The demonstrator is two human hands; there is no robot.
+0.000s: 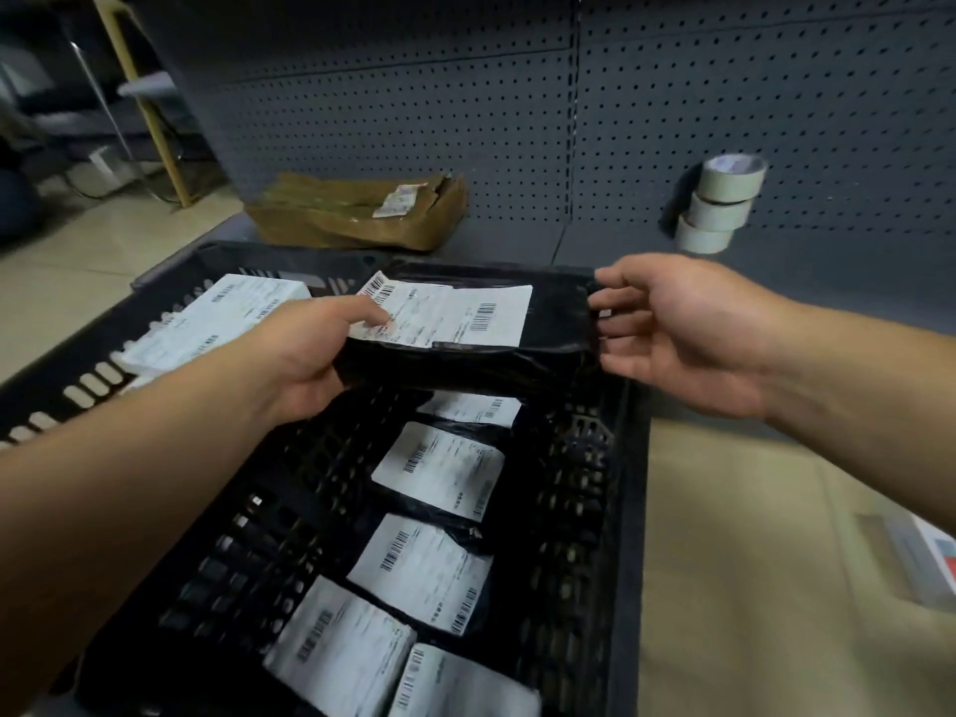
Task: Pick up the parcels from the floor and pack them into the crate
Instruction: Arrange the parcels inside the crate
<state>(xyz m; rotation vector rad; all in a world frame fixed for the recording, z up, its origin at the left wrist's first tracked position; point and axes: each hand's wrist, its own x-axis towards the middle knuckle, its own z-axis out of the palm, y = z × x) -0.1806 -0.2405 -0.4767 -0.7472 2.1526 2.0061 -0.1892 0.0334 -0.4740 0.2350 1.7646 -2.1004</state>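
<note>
Both hands on black parcel (517, 354) over crate (628, 509): left hand (305, 349) grips edge, right hand (672, 323) fingertips pinch end; label text blurred, unreadable.

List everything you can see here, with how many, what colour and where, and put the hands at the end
held parcel: one, black wrap with white label, above the crate's far end
parcels in crate: at least five, black with white labels, in a row along the crate floor
white parcel: one, white, at the crate's far left corner
crate: one, black, slotted, on the floor
brown package: one, brown paper, torn, on the shelf base behind the crate
tape rolls: three, pale, stacked against the pegboard
pegboard: grey, behind everything
floor: beige tiles
left hand: grips the held parcel's left end
right hand: fingertips pinch its right edge
</note>
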